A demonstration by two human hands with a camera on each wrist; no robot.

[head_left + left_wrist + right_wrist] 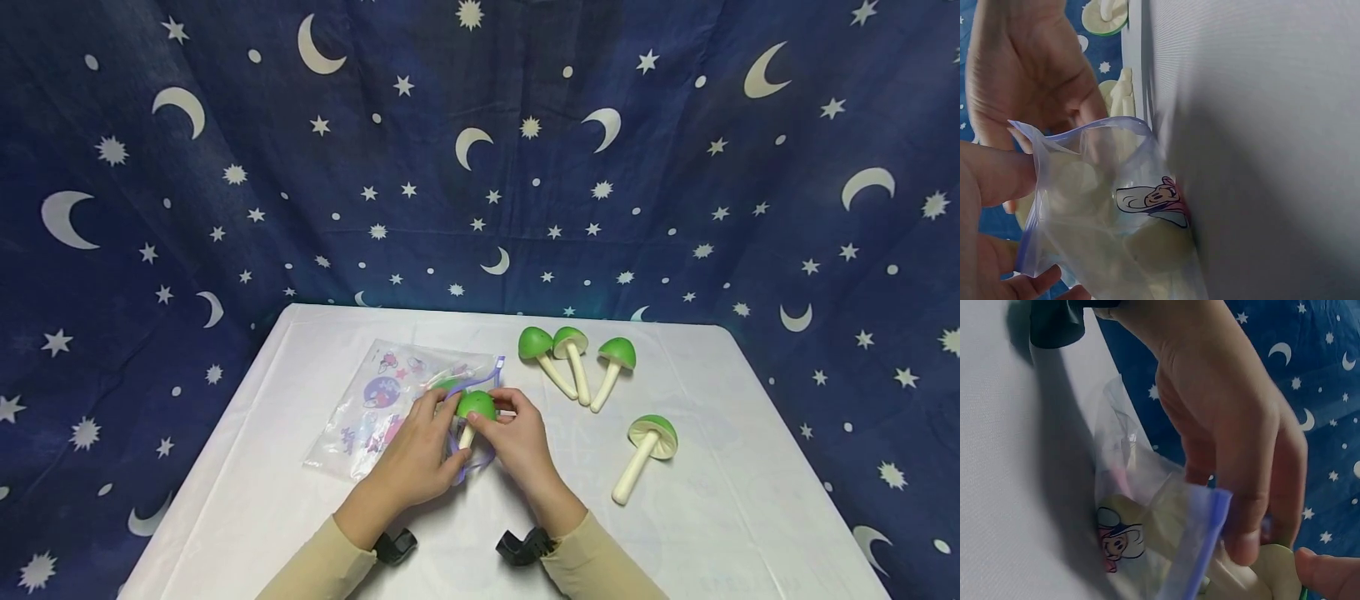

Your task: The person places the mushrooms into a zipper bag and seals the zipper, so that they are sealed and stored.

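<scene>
A clear zip bag [345, 433] with purple edging and cartoon prints lies on the table, its mouth spread toward the right. My left hand [415, 457] grips the bag's rim; in the left wrist view the thumb [1000, 175] presses on the purple zip strip [1094, 127]. With its thumb and fingers, my right hand [527, 440] holds a green-capped toy mushroom [477, 405] by the cap, right at the bag's opening. Pale mushroom shapes [1160, 247] show through the plastic, and one green cap is visible inside from above.
Behind the right hand, three more mushrooms [573, 367] lie close together toward the table's back edge. Another mushroom [652, 437] rests apart at the right. A dark blue cloth [540, 167] with moons and stars hangs behind the white table [720, 517].
</scene>
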